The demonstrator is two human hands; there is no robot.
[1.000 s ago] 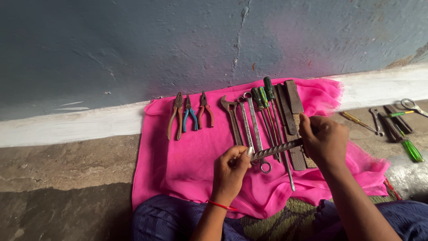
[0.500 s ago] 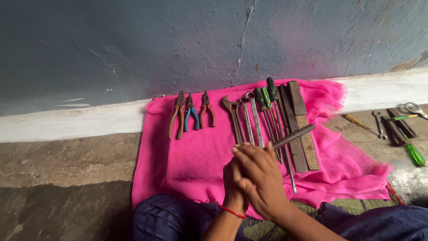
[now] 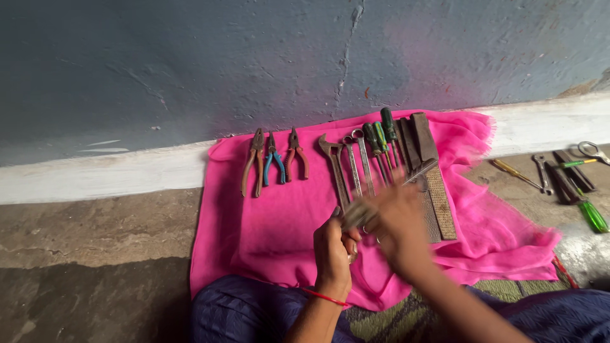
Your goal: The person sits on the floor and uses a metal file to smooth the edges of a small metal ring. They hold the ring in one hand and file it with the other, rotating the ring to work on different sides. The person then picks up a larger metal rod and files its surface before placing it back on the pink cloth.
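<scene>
Gripping one end of a long grey metal file (image 3: pixel 387 194), the left hand (image 3: pixel 332 254) is closed around it above the bright pink cloth (image 3: pixel 267 235). Beside it, the right hand (image 3: pixel 400 222) is blurred; its grip cannot be told. Three rusty pliers (image 3: pixel 273 162) lie upper left.

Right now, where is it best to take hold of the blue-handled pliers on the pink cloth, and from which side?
Probably grip the blue-handled pliers by the two blue handles, coming from the near side. The handles point toward the person, the jaws toward the wall, and neighbouring pliers lie apart on both sides.
</scene>
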